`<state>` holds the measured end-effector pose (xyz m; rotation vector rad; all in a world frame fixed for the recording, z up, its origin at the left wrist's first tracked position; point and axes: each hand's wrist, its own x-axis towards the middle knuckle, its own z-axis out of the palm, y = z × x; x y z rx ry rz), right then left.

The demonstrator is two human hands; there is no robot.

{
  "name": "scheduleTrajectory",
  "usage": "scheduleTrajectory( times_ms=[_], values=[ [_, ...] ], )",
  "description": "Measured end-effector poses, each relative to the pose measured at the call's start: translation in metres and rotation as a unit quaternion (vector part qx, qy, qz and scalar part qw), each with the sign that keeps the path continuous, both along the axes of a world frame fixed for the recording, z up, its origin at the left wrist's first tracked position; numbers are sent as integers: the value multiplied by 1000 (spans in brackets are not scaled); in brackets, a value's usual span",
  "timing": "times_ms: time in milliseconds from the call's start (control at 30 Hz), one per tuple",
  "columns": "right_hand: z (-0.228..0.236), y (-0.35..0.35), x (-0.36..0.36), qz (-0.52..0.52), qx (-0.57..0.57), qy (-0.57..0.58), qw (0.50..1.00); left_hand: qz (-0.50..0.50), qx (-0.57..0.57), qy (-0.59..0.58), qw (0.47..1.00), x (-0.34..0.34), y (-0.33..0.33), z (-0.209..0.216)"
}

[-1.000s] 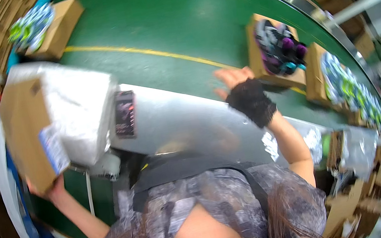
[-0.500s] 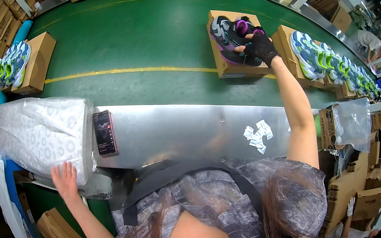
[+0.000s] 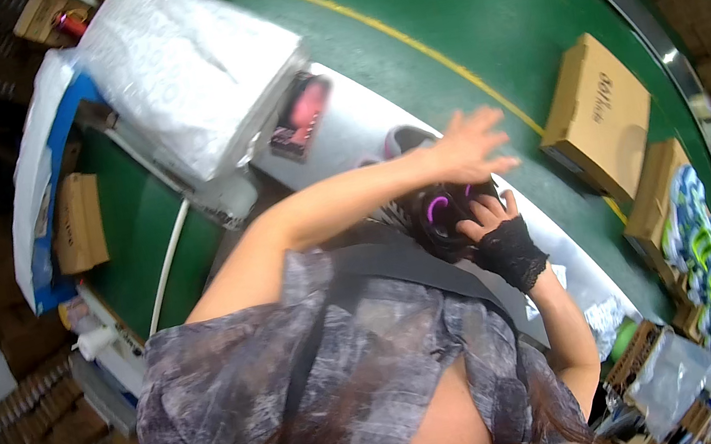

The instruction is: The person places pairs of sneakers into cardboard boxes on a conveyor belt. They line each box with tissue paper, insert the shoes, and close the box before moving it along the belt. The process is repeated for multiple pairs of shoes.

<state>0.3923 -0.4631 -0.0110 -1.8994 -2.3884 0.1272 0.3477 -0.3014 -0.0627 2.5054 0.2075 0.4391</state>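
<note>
Black sneakers (image 3: 433, 220) with purple trim lie on the metal ledge close in front of me. My right hand (image 3: 496, 231), in a black lace fingerless glove, has its fingers curled at the opening of the nearer one. The grey and purple collar (image 3: 405, 138) of a shoe shows beyond my left forearm, which hides part of the footwear. Bare and with fingers spread, my left hand (image 3: 470, 148) hovers just past the sneakers, holding nothing. On the green belt, to the right of my hands, sits a brown shoebox (image 3: 605, 110) with its lid uncovered.
A plastic-wrapped stack of white patterned paper (image 3: 194, 70) stands at left, beside a phone (image 3: 300, 116) on the metal ledge (image 3: 355, 109). Blue, white and lime sneakers (image 3: 700, 244) rest on boxes at right. Another brown box (image 3: 80, 221) sits at lower left.
The black sneakers have come off the shoebox onto the ledge near me with my right hand. My left hand has left the paper stack and crossed rightward. The view has turned.
</note>
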Motion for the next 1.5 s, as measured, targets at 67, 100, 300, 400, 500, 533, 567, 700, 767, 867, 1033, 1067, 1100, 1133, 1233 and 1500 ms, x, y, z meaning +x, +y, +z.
scheduleTrajectory(
  times_ms=[67, 100, 300, 400, 500, 533, 567, 700, 767, 867, 1033, 1067, 1100, 1133, 1233, 1500],
  values=[
    [5, 2, 11, -57, -53, 294, 953, -85, -194, 320, 923, 3, -6, -15],
    [9, 8, 29, -103, -94, 437, 888, -80, -177, 319, 928, 0, -6, -15],
    [-47, 2, 169, -475, -54, -51, 877, -51, -172, 267, 947, 5, -15, -24],
    [-66, 2, 179, -550, -94, -126, 820, -52, -223, 271, 935, 7, -11, -11],
    [-63, 7, 169, -518, 74, -49, 851, 49, -252, 163, 953, 5, -19, -15],
    [-63, 5, 158, -504, 127, -20, 854, 68, -186, 102, 975, 8, -18, -13],
    [-59, 0, 146, -492, 178, 3, 852, 81, -122, 39, 988, 14, -17, -6],
    [13, -40, 109, -352, 291, 460, 761, 19, 88, -69, 994, 25, -7, -3],
    [27, -69, 114, -346, 315, 669, 578, 16, 116, 32, 993, 20, 4, -15],
    [-84, -168, 165, -239, 323, 881, 248, -13, 87, 208, 974, 11, 41, -19],
    [-173, -172, 59, -761, 165, 211, 591, -15, 126, 160, 979, 1, 75, -36],
    [-182, -166, 32, -698, 184, 1, 692, -44, 75, 179, 980, -1, 81, -33],
    [-181, -156, 13, -727, 150, -8, 670, -49, 33, 51, 997, -10, 87, -36],
    [-180, -146, 3, -753, 117, -14, 647, -48, -16, -74, 996, -20, 97, -36],
    [-181, -140, -10, -757, 176, 40, 628, 118, -147, -46, 981, -79, 123, 1],
    [-142, -115, -3, -715, 321, 134, 606, 408, 124, 63, 902, -300, 285, -43]
  ],
)
